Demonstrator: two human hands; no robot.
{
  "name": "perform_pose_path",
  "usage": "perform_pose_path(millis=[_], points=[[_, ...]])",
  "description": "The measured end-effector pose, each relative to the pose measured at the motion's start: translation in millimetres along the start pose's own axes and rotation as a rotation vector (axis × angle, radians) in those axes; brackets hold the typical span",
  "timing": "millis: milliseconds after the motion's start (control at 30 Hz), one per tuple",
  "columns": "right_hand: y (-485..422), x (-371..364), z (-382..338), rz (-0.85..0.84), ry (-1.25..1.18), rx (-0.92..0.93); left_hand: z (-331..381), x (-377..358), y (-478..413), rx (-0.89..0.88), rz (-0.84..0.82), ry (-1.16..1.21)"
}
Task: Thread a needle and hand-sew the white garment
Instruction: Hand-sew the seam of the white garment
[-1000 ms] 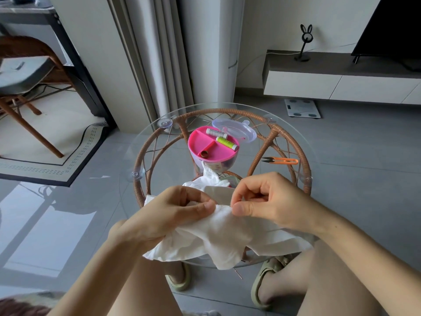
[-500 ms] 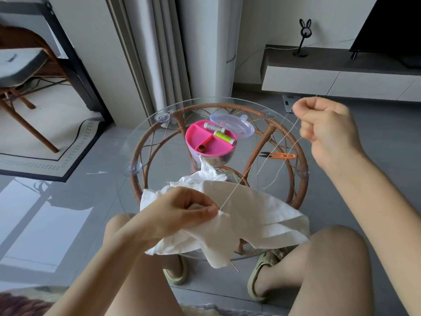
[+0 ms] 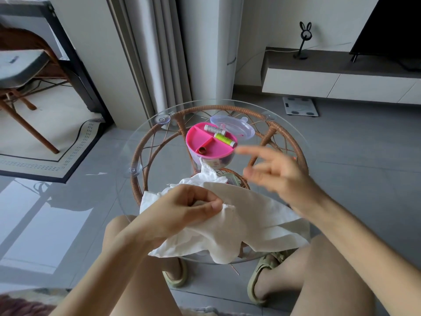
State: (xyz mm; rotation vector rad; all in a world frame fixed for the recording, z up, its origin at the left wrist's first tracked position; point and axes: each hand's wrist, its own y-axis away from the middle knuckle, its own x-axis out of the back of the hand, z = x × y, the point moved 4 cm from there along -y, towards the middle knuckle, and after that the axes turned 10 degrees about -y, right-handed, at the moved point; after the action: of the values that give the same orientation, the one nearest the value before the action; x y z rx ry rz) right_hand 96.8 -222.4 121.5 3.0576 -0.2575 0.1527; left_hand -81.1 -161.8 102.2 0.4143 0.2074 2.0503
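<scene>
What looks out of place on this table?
Nothing spilled or damaged. The clear lid lies off behind the pink tray, the green spool lies loose at that tray's rim, and the white garment droops over the glass table's near edge.

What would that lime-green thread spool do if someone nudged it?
The lime-green spool lies on its side, so it would probably roll, though the pink tray's rim may stop it. Small and thread-wound, it likely feels light, not slippery.

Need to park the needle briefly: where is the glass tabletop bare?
Bare: left of the glass tabletop, between rim and pink sewing box; also far right, beside the clear lid. Crowded: the near edge, where the left hand pinches the white garment and the right hand hovers.
</scene>
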Motion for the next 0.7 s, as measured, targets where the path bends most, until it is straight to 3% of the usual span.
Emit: perform_pose_path(millis=[33,100,300,533,700], points=[[6.2,-12.6,4.9,-0.148,-0.028,-0.056,1.4,0.2,0.5,-0.011,-0.005,0.016],[15.6,-27.7,11.9,-0.266,-0.028,-0.081,3.5,1.4,1.7,-0.028,-0.011,0.041],[26.7,-24.6,11.1,-0.138,-0.051,0.021,6.3,8.9,8.9,-0.049,0.036,-0.044],[35.6,-15.0,6.1,-0.072,-0.014,0.050,8.6,8.2,10.7,-0.088,0.239,-0.147],[37.5,-11.1,7.9,-0.039,-0.020,0.025,11.5,3.9,10.7,-0.145,0.189,-0.205]])
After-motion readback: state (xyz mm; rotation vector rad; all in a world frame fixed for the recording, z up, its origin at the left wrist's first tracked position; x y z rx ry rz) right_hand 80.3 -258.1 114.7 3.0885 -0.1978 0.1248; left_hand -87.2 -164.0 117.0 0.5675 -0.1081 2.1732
